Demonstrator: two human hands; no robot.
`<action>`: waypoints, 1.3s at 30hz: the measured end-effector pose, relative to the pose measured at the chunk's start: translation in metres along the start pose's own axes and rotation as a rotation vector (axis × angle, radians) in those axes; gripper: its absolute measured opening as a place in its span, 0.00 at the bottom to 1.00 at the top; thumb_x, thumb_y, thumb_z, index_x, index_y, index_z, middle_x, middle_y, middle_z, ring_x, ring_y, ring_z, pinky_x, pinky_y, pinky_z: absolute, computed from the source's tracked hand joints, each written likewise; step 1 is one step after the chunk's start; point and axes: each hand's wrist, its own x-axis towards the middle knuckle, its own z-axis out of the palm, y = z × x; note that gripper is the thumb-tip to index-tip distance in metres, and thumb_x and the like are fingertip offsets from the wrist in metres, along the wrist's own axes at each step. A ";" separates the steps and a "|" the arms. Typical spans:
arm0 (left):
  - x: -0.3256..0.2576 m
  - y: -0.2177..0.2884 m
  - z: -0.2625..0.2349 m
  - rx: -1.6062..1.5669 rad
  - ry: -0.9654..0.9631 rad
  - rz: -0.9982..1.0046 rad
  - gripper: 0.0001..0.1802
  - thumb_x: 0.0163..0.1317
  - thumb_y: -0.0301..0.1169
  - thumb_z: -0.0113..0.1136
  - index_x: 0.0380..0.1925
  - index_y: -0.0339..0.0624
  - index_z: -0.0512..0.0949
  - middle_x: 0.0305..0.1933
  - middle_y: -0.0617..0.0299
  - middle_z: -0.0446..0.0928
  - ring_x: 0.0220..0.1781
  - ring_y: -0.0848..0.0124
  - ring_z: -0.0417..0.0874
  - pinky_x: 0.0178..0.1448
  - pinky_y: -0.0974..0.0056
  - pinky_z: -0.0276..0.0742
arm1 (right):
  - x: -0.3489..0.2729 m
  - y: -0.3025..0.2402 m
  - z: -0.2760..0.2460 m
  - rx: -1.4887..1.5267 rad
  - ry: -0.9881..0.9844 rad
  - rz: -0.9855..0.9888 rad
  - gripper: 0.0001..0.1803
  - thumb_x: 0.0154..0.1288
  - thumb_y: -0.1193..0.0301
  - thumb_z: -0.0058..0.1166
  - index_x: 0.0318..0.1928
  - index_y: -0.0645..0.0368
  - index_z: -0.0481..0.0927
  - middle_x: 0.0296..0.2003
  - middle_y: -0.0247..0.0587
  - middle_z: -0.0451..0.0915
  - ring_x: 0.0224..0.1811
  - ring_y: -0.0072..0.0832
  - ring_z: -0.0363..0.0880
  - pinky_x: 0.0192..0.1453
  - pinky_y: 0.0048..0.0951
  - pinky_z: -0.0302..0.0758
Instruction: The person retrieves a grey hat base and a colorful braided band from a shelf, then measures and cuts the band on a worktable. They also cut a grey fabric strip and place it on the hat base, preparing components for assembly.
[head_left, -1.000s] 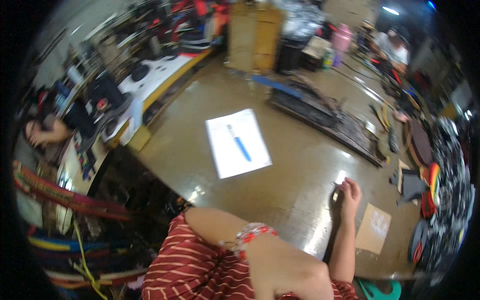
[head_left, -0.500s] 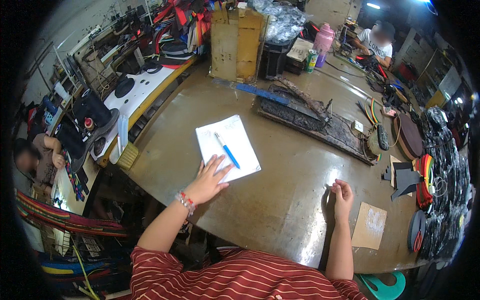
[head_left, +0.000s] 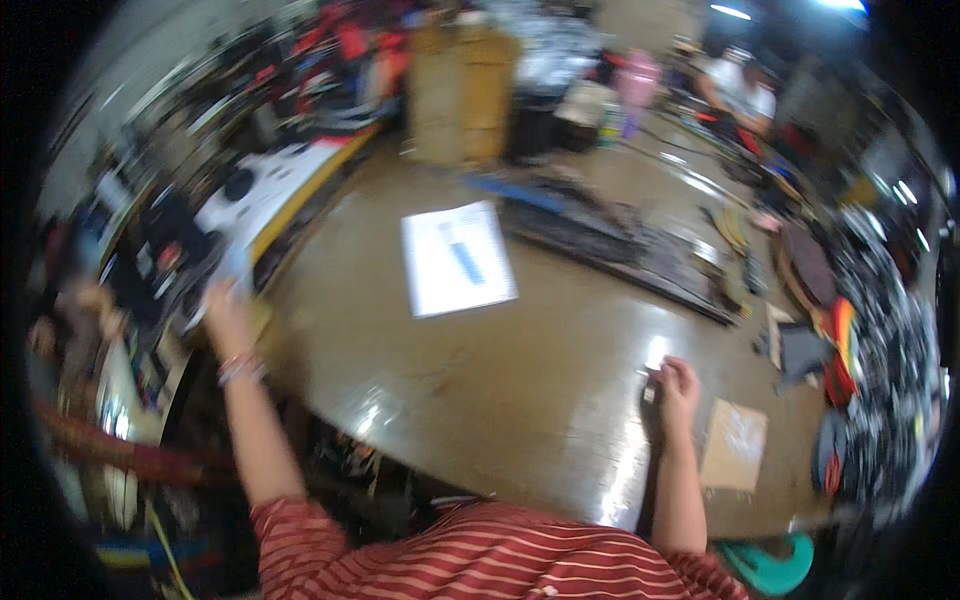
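Observation:
My left hand (head_left: 226,312), smeared by motion, is at the table's left edge beside a yellow basket (head_left: 260,318) and some translucent strips (head_left: 236,265). Whether it grips anything cannot be made out. A white paper pad (head_left: 430,292) lies on the table ahead of me, with a blue-and-white pen (head_left: 465,260) on it. Nothing touches the pad from above except the pen. My right hand (head_left: 679,394) rests low over the table at the right, its fingers curled together. What is inside them, if anything, is hidden.
A long dark metal fixture (head_left: 620,245) crosses the far side of the brown table (head_left: 450,385). A tan card (head_left: 735,445) lies right of my right forearm. Wrapped black bundles (head_left: 880,340) line the right edge. Two other people sit at far right and left.
My left hand has left the pad and swung left to the basket at the table's edge. The pad and pen lie slightly farther away. My right hand stays nearly in place.

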 end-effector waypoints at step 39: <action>-0.125 0.429 -0.022 -1.415 -0.905 0.323 0.10 0.54 0.19 0.57 0.37 0.37 0.79 0.49 0.54 0.71 0.47 0.65 0.78 0.49 0.65 0.78 | 0.139 0.001 -0.247 -1.463 0.506 -0.230 0.07 0.60 0.75 0.43 0.33 0.62 0.75 0.36 0.53 0.80 0.38 0.45 0.81 0.42 0.41 0.78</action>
